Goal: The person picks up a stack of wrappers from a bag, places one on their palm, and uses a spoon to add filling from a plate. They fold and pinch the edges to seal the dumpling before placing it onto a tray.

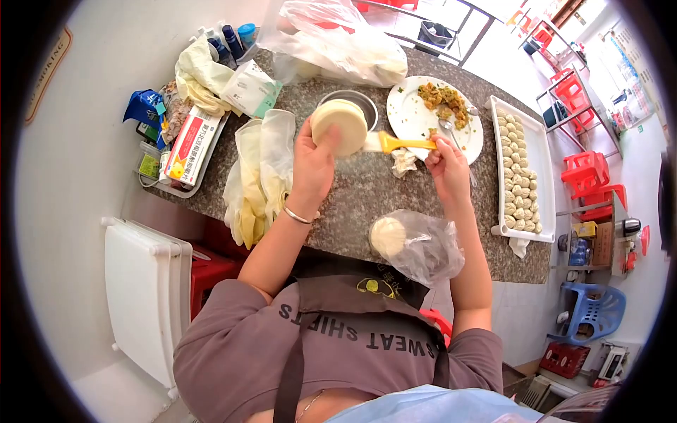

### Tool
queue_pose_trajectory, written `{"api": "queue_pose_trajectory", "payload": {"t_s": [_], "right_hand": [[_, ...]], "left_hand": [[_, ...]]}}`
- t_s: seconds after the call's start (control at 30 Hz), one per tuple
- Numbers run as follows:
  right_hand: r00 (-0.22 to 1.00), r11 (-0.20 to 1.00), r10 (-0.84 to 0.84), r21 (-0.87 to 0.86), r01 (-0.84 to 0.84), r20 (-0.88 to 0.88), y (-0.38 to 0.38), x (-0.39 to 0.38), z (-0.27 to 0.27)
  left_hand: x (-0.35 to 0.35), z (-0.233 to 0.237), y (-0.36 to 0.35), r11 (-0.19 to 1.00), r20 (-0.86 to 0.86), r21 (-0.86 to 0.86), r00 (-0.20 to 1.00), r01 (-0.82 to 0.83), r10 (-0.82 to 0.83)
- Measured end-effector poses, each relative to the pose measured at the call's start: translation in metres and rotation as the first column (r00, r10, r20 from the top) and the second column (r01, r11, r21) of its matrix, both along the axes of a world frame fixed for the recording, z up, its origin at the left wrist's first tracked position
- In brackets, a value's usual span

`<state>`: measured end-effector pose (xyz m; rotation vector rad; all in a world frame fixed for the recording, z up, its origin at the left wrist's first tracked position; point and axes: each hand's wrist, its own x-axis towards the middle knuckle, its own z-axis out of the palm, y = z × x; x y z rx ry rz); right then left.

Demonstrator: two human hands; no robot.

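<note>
My left hand (317,158) grips a stack of round pale dough wrappers (341,125), thumb across the top, beside a metal bowl (360,100). My right hand (446,163) is closed on the yellow handle of a brush (405,143), whose pale end points at the wrappers. Behind my right hand, a white plate (409,116) bears chopped filling (446,103) and a spoon (446,125). A crumpled tissue (404,163) lies below the brush. Nearer to me, a clear plastic bag (430,247) holds more pale rounds (388,236).
A white tray (499,166) of small pleated dumplings (518,169) stands at the right. Pale gloves (262,169) lie on the left of the speckled table (345,204). Plastic bags (338,42) sit at the back, and a loaded tray (185,192) stands at far left.
</note>
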<state>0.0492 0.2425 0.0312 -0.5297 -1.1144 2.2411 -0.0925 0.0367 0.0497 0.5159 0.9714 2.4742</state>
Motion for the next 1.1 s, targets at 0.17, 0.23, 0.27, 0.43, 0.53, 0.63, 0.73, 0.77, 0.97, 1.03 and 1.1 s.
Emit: {"api": "queue_pose_trajectory", "payload": {"t_s": [0.17,0.23,0.27,0.43,0.53,0.63,0.73,0.77,0.97,1.03,1.1], "right_hand": [[0.997,0.998,0.003,0.067,-0.008,0.079,-0.020,0.006,0.012],[0.999,0.997,-0.018,0.072,0.015,0.046,-0.020,0.003,0.028],[0.999,0.991,-0.036,0.128,0.032,0.032,-0.016,0.000,0.034],[0.997,0.952,-0.081,0.294,0.080,-0.009,-0.003,-0.011,0.071],[0.997,0.912,-0.070,0.404,0.072,-0.019,0.001,-0.022,0.087],[0.995,0.866,-0.097,0.491,0.092,-0.016,-0.004,-0.032,0.098],[0.986,0.835,-0.165,0.527,0.159,-0.035,0.000,-0.040,0.093],[0.978,0.825,-0.208,0.542,0.159,0.031,0.000,-0.045,0.081],[0.944,0.806,-0.014,0.563,-0.184,0.329,-0.003,-0.029,0.003],[0.934,0.783,0.071,0.561,-0.270,0.351,-0.012,-0.004,0.026],[0.927,0.724,0.171,0.595,-0.348,0.334,-0.029,0.017,0.039]], "left_hand": [[0.000,0.002,0.003,0.999,-0.054,0.018,0.998,0.037,-0.036],[0.003,0.002,0.004,0.999,-0.082,-0.038,0.997,-0.008,0.005],[0.004,0.001,0.004,0.999,-0.085,-0.041,0.996,-0.002,-0.001],[0.001,-0.006,-0.005,0.977,-0.159,-0.214,0.986,0.004,-0.039],[0.001,-0.008,-0.011,0.949,-0.182,-0.311,0.977,0.048,-0.109],[-0.001,-0.013,-0.014,0.930,-0.184,-0.359,0.972,0.074,-0.149],[-0.001,-0.018,-0.019,0.894,-0.189,-0.445,0.971,0.048,-0.146],[-0.001,-0.017,-0.020,0.893,-0.185,-0.447,0.970,0.057,-0.155],[0.012,-0.012,-0.018,0.865,-0.187,-0.494,0.961,0.089,-0.206],[0.016,-0.010,-0.014,0.857,-0.193,-0.505,0.955,0.102,-0.227],[0.027,-0.003,-0.005,0.856,-0.169,-0.491,0.946,0.161,-0.275]]}}
